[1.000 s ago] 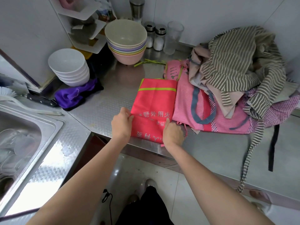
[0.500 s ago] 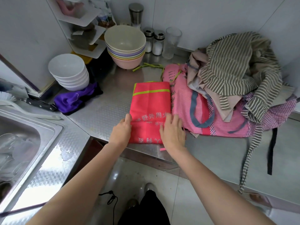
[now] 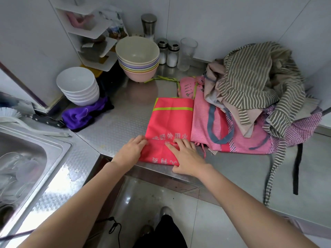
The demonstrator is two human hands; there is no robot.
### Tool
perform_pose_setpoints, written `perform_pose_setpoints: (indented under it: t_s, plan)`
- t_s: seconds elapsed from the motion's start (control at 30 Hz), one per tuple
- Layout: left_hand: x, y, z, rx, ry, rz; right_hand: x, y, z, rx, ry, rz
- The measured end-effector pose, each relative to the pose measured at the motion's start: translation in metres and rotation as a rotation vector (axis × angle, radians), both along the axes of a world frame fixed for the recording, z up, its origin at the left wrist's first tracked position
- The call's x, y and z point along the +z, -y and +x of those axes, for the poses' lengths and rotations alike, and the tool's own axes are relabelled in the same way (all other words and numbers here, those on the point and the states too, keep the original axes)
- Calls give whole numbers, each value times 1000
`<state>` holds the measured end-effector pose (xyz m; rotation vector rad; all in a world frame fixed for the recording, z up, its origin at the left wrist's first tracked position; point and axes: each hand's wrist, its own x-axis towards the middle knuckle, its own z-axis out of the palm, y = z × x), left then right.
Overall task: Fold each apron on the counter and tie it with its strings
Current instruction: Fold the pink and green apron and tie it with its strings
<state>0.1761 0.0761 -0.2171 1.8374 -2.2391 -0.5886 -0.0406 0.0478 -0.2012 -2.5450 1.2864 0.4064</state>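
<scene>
The folded red apron is being pressed flat on the counter. It is being touched by the left hand and right hand, fingers straight and slightly spread, clamped on nothing.

The folded apron lies at the counter's front edge, the apron pile touching at three o'clock, stacked bowls at eleven, sink at nine.

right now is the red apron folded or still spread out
Folded: the red apron lies as a narrow flat rectangle on the counter, both hands pressing its near end; not tied yet.
</scene>
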Motion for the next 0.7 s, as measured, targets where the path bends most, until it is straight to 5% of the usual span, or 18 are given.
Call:
perform_pose_setpoints:
  t_s: [0.3,0.47,0.6,0.7]
  plan:
    - [10,2,7,-95,-133,191,19,15,-13,-383,342,371]
    - [13,2,-2,105,-254,182,33,22,-17,-511,368,506]
    - [6,1,6,363,-332,261,33,28,-28,-720,677,494]
    - [8,3,0,427,-313,298,22,19,-26,-722,578,403]
